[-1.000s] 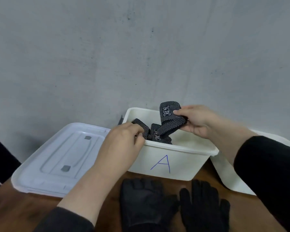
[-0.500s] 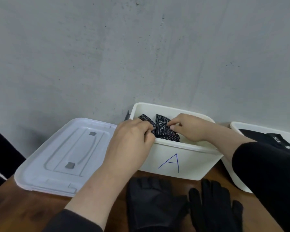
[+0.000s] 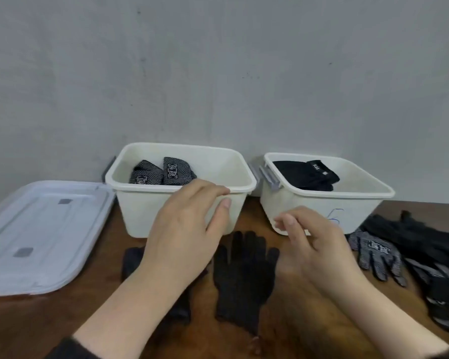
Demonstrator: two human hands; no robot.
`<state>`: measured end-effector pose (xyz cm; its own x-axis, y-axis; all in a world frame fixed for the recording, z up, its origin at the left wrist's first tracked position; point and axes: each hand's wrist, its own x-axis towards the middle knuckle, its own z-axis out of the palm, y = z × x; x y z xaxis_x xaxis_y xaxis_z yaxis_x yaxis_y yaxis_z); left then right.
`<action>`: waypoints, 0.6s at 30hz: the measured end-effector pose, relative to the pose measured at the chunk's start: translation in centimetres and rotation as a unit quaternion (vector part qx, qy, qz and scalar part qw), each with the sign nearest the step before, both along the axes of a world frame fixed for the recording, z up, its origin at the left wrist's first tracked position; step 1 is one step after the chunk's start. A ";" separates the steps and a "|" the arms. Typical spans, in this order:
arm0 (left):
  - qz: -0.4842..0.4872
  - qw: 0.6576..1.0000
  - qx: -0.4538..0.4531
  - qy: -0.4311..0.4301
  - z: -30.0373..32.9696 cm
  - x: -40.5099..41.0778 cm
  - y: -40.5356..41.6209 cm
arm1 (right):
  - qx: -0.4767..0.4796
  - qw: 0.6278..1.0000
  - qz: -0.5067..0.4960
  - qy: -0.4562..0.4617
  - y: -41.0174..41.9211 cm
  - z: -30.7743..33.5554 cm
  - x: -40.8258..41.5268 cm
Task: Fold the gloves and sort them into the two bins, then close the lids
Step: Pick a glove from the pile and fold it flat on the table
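Note:
Two white bins stand against the wall. The left bin (image 3: 140,211) holds folded dotted gloves (image 3: 161,172). The right bin (image 3: 309,203) holds folded black gloves (image 3: 306,174). Both of my hands are empty and hover in front of the bins. My left hand (image 3: 184,229) is in front of the left bin, fingers relaxed. My right hand (image 3: 311,242) is in front of the right bin, fingers loosely bent. A black glove (image 3: 241,275) lies flat on the table between my arms, and another black glove (image 3: 132,263) is mostly hidden under my left arm.
A white lid (image 3: 36,237) lies flat on the wooden table (image 3: 24,327) to the left of the bins. A dotted glove (image 3: 379,255) and a pile of black gloves (image 3: 430,255) lie on the right. A grey wall is behind the bins.
Both hands let go of the dotted gloves in the left bin and drew back toward me, empty. The view tilted, bringing the right bin and glove pile into sight.

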<state>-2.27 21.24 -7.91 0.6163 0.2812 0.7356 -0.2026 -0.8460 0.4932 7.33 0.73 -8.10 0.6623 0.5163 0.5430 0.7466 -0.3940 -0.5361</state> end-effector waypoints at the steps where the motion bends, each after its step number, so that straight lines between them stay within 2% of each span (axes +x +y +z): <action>1: -0.027 0.999 -0.009 0.019 -0.1 0.0 -2.2 | -0.034 0.999 -0.030 0.005 -2.9 -1.9 -0.2; 5: -0.114 0.977 -0.031 0.179 -1.1 1.1 -11.8 | -0.145 0.981 -0.125 0.017 -12.8 -7.7 0.3; 8: -0.149 0.956 -0.072 0.243 -4.3 3.2 -18.4 | -0.140 0.975 -0.173 0.022 -16.7 -9.0 1.0; 10: -0.144 0.944 -0.103 0.280 -6.4 4.8 -20.9 | -0.096 0.976 -0.195 0.037 -17.9 -9.1 1.2; 15: -0.121 0.944 -0.082 0.296 -9.0 8.2 -23.0 | -0.014 0.975 -0.200 0.097 -18.7 -9.6 1.8; 18: -0.123 0.949 -0.067 0.284 -9.3 9.0 -23.2 | -0.009 0.977 -0.194 0.088 -18.8 -10.0 2.2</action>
